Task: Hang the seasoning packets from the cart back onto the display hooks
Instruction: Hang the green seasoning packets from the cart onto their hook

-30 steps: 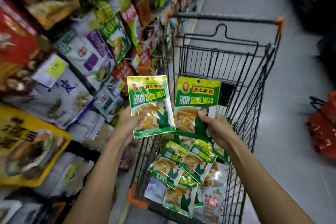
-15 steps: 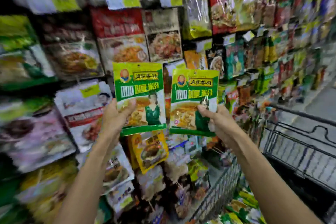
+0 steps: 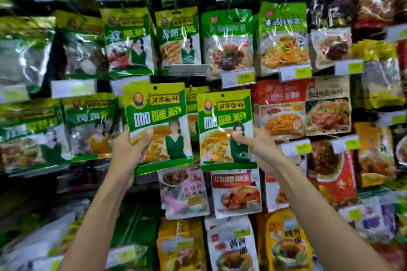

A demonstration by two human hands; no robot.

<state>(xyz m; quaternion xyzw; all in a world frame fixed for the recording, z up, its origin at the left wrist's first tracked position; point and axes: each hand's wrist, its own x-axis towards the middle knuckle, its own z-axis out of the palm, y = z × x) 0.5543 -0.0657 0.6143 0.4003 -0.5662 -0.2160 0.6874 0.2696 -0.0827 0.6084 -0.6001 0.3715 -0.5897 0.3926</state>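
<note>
Left hand (image 3: 128, 152) is pinching the left packet (image 3: 157, 125) at its lower left edge, fingers (image 3: 145, 136) clamped on it. Right hand (image 3: 258, 149) is gripping the right packet (image 3: 225, 132) the same way at its lower right edge. Both packets are standing upright above the fingers, just apart. A matching hung packet (image 3: 191, 103) is peeking through the narrow gap, and the display rows (image 3: 284, 37) are crowding every side.

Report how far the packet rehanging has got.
Done: a matching packet hangs behind, perhaps rehung. In hand: left hand grips the left packet, right hand the right packet, both raised, neither hooked. Left: hang both; the cart is out of view.
</note>
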